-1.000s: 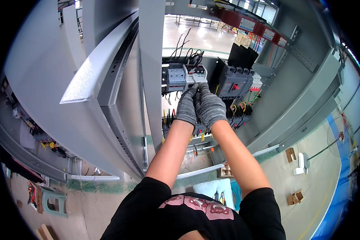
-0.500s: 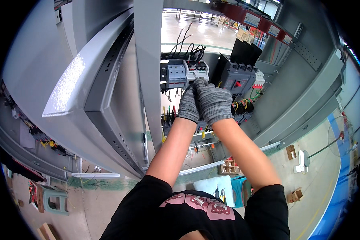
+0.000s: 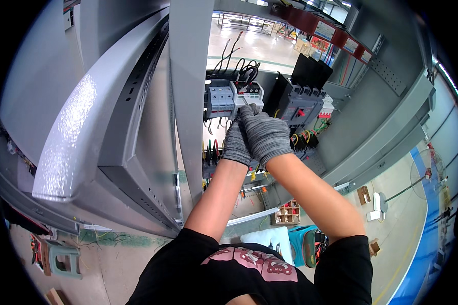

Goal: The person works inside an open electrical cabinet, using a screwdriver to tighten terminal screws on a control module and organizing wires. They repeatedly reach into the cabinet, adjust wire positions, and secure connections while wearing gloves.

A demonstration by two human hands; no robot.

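Both hands wear grey knitted gloves and meet at the lower front of a white-and-grey electrical module [image 3: 248, 99] on a rail inside the cabinet. My left hand [image 3: 237, 141] is closed, its fingers partly behind the right. My right hand [image 3: 267, 134] is closed as well, fingertips bunched against the left. A thin shaft seems to run from the fingertips to the module's face; the rest of what they hold is hidden. Black wires [image 3: 247, 70] loop out of the module's top. Left of it sits a grey-blue three-part breaker [image 3: 221, 98].
A large dark grey circuit breaker [image 3: 298, 104] with a red toggle stands right of the hands. The grey cabinet post [image 3: 188, 76] and the open door [image 3: 74, 132] flank the left. A red-brown bar [image 3: 310, 25] crosses above. Below are a parts box [image 3: 288, 212] and a turquoise stool [image 3: 299, 244].
The view has shifted a little, so the door edge appears lower and farther left. Both hands stay together at the module, their fingertips slightly lower on its front.
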